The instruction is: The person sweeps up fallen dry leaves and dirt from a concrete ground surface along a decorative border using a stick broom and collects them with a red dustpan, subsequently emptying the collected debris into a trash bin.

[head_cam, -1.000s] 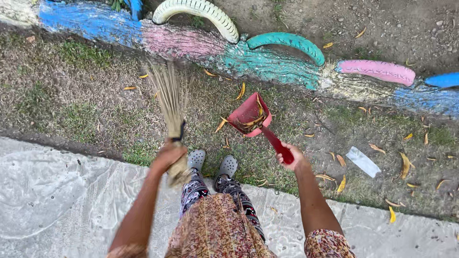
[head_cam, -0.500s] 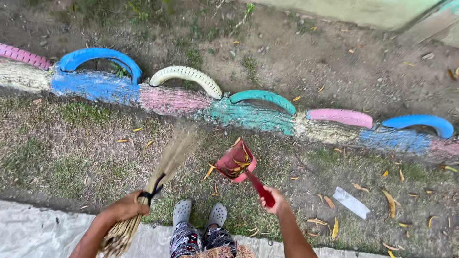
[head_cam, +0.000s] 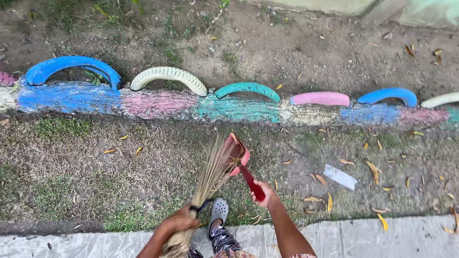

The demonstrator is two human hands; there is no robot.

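Note:
My left hand point(head_cam: 179, 222) grips the bound end of a straw broom point(head_cam: 213, 171) at the bottom centre. Its bristles fan up and to the right and lie across the mouth of a red dustpan point(head_cam: 237, 154). My right hand point(head_cam: 263, 193) holds the dustpan by its red handle, just right of the broom. The pan is tipped on its side above patchy grass. One grey clog point(head_cam: 218, 210) on my foot shows between my two arms.
A painted low curb point(head_cam: 158, 104) with half-buried coloured tyres point(head_cam: 71, 67) runs across the middle, bare soil beyond it. Yellow fallen leaves point(head_cam: 373, 171) and a white scrap point(head_cam: 340, 176) lie on the grass at right. A concrete path edge point(head_cam: 392, 236) crosses the bottom.
The broom swung right from the left grass until its bristles met the dustpan. Both hands drew closer together, and the view tilted up to show more soil.

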